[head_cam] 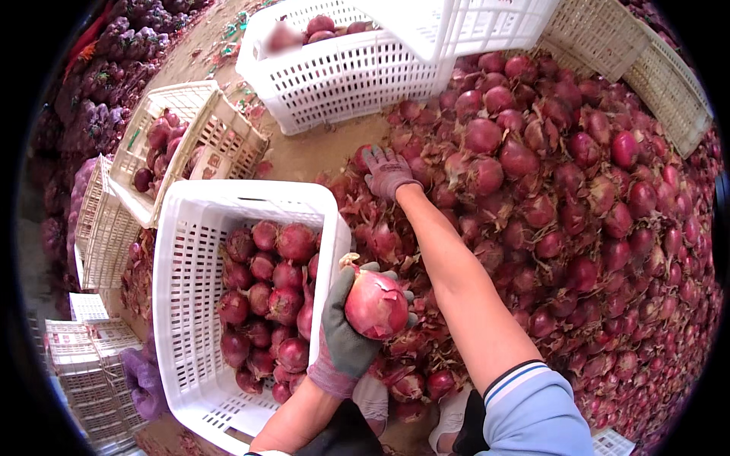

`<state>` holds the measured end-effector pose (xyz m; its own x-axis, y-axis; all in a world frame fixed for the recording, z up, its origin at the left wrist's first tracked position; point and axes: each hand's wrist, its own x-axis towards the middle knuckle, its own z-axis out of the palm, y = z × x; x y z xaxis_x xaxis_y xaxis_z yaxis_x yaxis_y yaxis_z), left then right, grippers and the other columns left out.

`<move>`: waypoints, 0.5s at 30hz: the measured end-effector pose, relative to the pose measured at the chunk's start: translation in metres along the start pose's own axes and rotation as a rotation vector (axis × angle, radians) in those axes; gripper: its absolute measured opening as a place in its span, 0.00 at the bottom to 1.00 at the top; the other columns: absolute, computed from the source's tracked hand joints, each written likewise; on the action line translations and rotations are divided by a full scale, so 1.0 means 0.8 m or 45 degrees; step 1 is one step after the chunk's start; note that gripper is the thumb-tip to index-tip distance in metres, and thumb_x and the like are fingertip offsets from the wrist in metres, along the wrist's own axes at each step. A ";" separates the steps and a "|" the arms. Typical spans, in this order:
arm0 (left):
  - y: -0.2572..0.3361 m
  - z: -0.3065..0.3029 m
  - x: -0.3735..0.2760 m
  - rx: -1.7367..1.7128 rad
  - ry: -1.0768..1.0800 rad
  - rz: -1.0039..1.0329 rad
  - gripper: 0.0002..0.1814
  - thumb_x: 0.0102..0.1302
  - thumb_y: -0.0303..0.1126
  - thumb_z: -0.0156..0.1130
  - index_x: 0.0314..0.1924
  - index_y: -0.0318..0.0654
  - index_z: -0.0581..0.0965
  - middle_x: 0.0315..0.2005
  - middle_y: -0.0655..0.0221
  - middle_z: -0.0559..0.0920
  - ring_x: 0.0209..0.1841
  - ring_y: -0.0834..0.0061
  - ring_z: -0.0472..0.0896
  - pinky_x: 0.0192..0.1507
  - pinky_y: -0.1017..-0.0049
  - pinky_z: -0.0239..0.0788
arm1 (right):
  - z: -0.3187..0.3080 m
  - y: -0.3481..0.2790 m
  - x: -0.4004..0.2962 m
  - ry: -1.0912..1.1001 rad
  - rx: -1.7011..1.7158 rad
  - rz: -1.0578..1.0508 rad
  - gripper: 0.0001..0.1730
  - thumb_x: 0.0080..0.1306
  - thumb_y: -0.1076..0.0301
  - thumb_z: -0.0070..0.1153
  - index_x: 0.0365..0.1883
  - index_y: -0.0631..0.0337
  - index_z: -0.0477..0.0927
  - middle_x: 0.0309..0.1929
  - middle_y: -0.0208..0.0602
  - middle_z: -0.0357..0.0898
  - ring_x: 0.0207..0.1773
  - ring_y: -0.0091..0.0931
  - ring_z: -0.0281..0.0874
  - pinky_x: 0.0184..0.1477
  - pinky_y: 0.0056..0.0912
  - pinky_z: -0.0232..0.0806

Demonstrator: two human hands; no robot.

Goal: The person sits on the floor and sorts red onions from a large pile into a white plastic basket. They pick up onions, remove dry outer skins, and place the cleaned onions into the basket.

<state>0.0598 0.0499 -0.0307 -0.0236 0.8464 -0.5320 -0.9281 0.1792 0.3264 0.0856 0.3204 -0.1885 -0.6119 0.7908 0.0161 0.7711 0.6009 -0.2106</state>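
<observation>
In my left hand (348,325), gloved in pink knit with a grey coated palm, I hold a large red onion (377,306). Its dry skin is flaking. This hand is over the near right rim of a white slatted plastic crate (245,191), which has many red onions (285,305) inside. My right hand (390,171), in a similar glove, reaches palm down to the pile's left edge. Its fingers lie against another red onion (361,159); whether they grip it is hidden. The big heap of red onions (570,216) spreads under and beyond my right arm.
Another white crate (353,80) with onions stands ahead, a further white crate (490,28) tilted over it. A cream crate (219,134) of onions sits at left. Cream crates (599,40) border the pile's far side. Filled mesh sacks (108,85) line the far left. My shoes (450,419) are below.
</observation>
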 end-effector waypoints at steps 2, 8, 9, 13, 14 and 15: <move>-0.001 -0.004 0.003 -0.017 0.020 -0.005 0.22 0.73 0.51 0.50 0.56 0.42 0.73 0.48 0.56 0.81 0.48 0.45 0.81 0.46 0.40 0.76 | 0.011 0.008 0.016 -0.169 0.104 -0.057 0.27 0.70 0.49 0.43 0.61 0.55 0.73 0.63 0.52 0.70 0.63 0.41 0.71 0.63 0.47 0.63; -0.008 -0.016 0.013 0.013 0.055 0.074 0.22 0.73 0.51 0.50 0.56 0.42 0.73 0.47 0.56 0.81 0.48 0.48 0.81 0.46 0.43 0.76 | -0.015 -0.040 0.022 0.001 -0.022 0.125 0.23 0.63 0.45 0.55 0.45 0.54 0.82 0.50 0.46 0.81 0.57 0.41 0.78 0.54 0.50 0.70; -0.012 -0.020 0.016 0.063 0.071 0.112 0.22 0.73 0.51 0.50 0.56 0.42 0.73 0.47 0.56 0.81 0.48 0.48 0.81 0.46 0.43 0.76 | 0.005 -0.034 0.015 -0.076 0.017 0.111 0.25 0.63 0.45 0.56 0.47 0.54 0.81 0.52 0.46 0.80 0.57 0.41 0.77 0.55 0.51 0.69; -0.005 -0.008 0.007 0.053 0.097 0.136 0.23 0.73 0.51 0.50 0.58 0.43 0.72 0.47 0.58 0.81 0.47 0.51 0.82 0.48 0.48 0.77 | 0.030 -0.048 -0.040 -0.286 0.202 0.118 0.33 0.57 0.49 0.65 0.57 0.56 0.73 0.59 0.48 0.73 0.61 0.39 0.74 0.59 0.50 0.69; -0.004 -0.004 0.009 0.089 0.072 0.129 0.23 0.73 0.50 0.50 0.58 0.43 0.72 0.48 0.58 0.81 0.47 0.52 0.82 0.48 0.50 0.77 | 0.033 -0.045 -0.052 -0.285 0.114 0.120 0.34 0.56 0.50 0.66 0.58 0.56 0.72 0.59 0.48 0.73 0.62 0.39 0.73 0.59 0.49 0.69; -0.003 -0.002 0.006 0.127 0.047 0.131 0.24 0.73 0.50 0.50 0.59 0.42 0.71 0.48 0.58 0.81 0.47 0.52 0.82 0.48 0.51 0.77 | 0.026 -0.049 -0.059 -0.278 0.027 0.113 0.35 0.56 0.52 0.67 0.58 0.56 0.72 0.60 0.48 0.72 0.63 0.38 0.73 0.59 0.49 0.69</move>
<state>0.0613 0.0531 -0.0353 -0.1319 0.8442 -0.5196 -0.8788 0.1430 0.4553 0.0805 0.2571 -0.2009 -0.5670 0.7952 -0.2151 0.8213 0.5255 -0.2221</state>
